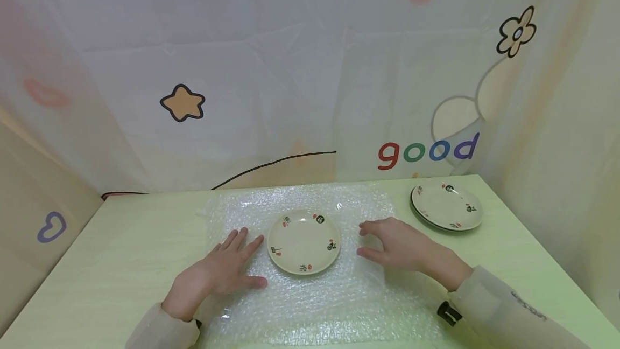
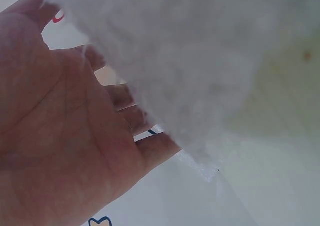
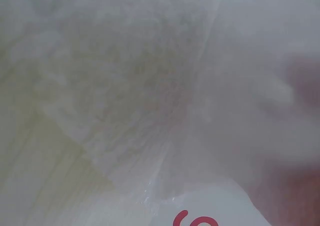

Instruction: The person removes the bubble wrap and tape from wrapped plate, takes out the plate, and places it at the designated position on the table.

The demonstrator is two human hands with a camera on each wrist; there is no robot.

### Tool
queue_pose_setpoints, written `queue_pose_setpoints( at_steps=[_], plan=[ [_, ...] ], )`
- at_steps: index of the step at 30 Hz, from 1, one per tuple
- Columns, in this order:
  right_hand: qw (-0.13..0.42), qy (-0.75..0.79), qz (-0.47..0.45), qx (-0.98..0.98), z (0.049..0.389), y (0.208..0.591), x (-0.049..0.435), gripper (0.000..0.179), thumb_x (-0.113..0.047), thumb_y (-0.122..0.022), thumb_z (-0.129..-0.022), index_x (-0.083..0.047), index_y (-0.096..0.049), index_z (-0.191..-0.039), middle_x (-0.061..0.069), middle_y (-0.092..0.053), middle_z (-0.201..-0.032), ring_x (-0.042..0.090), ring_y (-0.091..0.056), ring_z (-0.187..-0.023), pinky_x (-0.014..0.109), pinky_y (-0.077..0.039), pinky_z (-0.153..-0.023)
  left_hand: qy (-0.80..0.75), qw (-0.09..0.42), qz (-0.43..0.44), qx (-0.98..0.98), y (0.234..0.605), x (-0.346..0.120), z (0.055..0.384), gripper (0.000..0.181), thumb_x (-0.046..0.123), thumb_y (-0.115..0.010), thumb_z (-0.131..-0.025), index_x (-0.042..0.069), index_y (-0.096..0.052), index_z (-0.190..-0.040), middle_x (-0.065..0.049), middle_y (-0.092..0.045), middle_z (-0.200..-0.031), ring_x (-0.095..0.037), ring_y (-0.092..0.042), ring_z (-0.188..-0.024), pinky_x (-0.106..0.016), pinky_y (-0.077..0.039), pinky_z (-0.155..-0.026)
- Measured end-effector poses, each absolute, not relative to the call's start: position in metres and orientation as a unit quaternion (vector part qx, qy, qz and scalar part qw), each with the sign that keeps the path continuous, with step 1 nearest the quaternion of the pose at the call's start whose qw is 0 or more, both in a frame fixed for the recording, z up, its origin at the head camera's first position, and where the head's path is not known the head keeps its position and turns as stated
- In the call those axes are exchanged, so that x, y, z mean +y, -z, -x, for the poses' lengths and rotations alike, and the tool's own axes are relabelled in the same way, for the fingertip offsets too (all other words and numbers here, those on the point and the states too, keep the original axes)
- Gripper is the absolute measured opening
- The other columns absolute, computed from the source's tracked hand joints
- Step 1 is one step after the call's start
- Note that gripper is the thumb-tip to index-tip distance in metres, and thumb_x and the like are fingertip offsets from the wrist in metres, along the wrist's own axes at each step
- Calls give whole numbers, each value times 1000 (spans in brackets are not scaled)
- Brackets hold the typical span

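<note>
A round cream plate (image 1: 303, 244) with small red and black motifs lies face up on a sheet of clear bubble wrap (image 1: 315, 311). At the plate's left, my left hand (image 1: 223, 265) is over the wrap with fingers spread, apart from the rim. My right hand (image 1: 399, 244) is at the plate's right, its fingers slightly bent and nothing between them and the thumb. In the left wrist view, bubble wrap (image 2: 175, 51) covers the fingertips of the left hand (image 2: 70, 121). Bubble wrap (image 3: 125, 101) fills most of the right wrist view, where the right hand (image 3: 295, 196) is blurred.
Stacked matching plates (image 1: 448, 206) sit at the table's back right corner, just beyond my right hand. The pale green table (image 1: 97, 273) meets a printed curtain (image 1: 271, 96) along its back edge, and curtain hangs at both sides as well.
</note>
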State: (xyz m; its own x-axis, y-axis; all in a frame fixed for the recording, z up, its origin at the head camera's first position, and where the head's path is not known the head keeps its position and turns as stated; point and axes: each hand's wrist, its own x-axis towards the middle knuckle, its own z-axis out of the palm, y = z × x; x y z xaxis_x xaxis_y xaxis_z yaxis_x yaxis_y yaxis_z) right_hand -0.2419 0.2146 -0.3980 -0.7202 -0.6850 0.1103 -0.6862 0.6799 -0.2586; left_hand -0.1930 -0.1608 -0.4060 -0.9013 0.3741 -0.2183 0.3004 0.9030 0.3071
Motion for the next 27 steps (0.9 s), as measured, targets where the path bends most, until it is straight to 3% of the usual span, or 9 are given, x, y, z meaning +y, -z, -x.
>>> queue_pose_setpoints(
  at_steps=[9,27],
  plan=[
    [-11,-144,-415,-898,238,395,223,29,-12,-66,-95,2,-71,-120,21,-68,-128,37,-65,-119,51,-51,-101,-132,136,-177,966,410,-161,194,94,55,-72,-91,7,-31,-161,-32,-12,-165,-51,-9,-152,-70,-18,-116],
    [-113,-169,-406,-891,236,385,239,37,-5,-59,-96,-2,-67,-131,18,-57,-146,36,-53,-134,55,-42,-109,-137,139,-178,965,405,-161,193,93,54,-72,-92,5,-32,-161,-33,-12,-165,-51,-9,-151,-70,-18,-115]
  ],
)
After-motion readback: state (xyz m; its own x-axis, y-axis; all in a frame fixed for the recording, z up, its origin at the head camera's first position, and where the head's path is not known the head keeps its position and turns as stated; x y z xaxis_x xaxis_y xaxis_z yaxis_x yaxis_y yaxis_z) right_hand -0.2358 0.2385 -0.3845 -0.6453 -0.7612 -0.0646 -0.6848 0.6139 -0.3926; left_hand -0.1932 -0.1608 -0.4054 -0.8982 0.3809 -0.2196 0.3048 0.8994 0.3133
